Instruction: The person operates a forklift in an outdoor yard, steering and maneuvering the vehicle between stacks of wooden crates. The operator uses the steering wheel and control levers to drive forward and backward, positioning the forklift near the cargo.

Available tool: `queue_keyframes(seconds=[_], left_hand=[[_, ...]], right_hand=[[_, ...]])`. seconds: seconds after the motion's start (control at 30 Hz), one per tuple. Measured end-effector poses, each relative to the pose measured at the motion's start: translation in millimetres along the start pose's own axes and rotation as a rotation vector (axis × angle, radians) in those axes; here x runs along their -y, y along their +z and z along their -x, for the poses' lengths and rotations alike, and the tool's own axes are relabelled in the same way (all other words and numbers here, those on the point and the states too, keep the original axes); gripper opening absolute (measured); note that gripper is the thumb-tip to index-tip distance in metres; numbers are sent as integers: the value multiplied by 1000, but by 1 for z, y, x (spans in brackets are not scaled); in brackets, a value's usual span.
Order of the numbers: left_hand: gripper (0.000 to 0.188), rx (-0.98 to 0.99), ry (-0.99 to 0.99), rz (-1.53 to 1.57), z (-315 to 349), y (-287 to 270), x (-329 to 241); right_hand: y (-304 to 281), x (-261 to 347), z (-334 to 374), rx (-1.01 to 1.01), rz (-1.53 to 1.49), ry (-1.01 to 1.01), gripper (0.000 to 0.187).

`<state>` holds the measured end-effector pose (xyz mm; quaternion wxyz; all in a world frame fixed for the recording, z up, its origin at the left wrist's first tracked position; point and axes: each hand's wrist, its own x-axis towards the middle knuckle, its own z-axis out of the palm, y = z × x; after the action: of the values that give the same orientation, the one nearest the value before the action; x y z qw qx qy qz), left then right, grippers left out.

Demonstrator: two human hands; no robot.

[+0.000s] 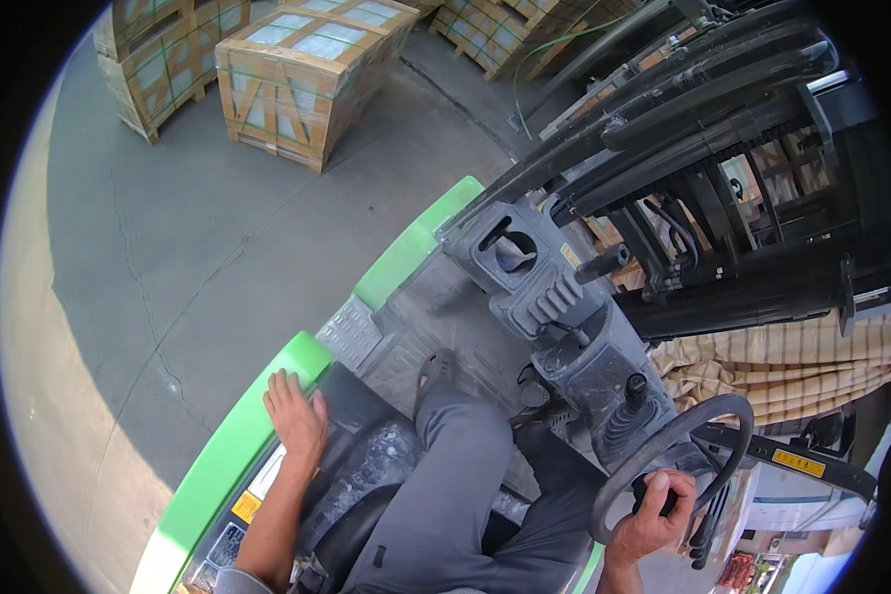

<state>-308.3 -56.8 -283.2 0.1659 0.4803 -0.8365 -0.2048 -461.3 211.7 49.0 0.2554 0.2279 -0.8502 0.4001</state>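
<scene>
I sit in a green and grey forklift. My left hand (296,414) lies flat, fingers stretched out, over the green body edge (230,436) beside the worn black seat. On the right, my right hand (655,513) wraps round a dark knob (651,495) at the black steering wheel (708,408); part of the knob is hidden by the fingers. Beyond the wheel stands a short lever (636,391) with a ribbed rubber boot, on the dusty grey console (589,371). My legs reach toward the footwell, where one sandaled foot (436,373) shows.
Wooden crates (312,74) with wrapped contents stand on the concrete floor (238,228) at the far left. The dark mast (723,148) rises on the right. Striped beige cloth (782,351) lies past the console. A step plate (349,334) is set in the forklift's side.
</scene>
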Motion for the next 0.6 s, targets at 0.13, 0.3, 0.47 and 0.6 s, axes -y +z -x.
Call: queue_keyframes(seconds=[0.13,0.3,0.47,0.6], left_hand=[[62,115,32,-148,22,6,36],[61,151,22,-242,19,12,24],[60,133,41,-296,18,18,17],[59,123,50,-333,17,24,9]], right_hand=[[11,-5,-71,-97,41,-64,10],[-21,-36,-137,-126,53,17,17],[-60,-72,-165,-234,35,49,19],[-93,-98,-166,-297,0,110,21]])
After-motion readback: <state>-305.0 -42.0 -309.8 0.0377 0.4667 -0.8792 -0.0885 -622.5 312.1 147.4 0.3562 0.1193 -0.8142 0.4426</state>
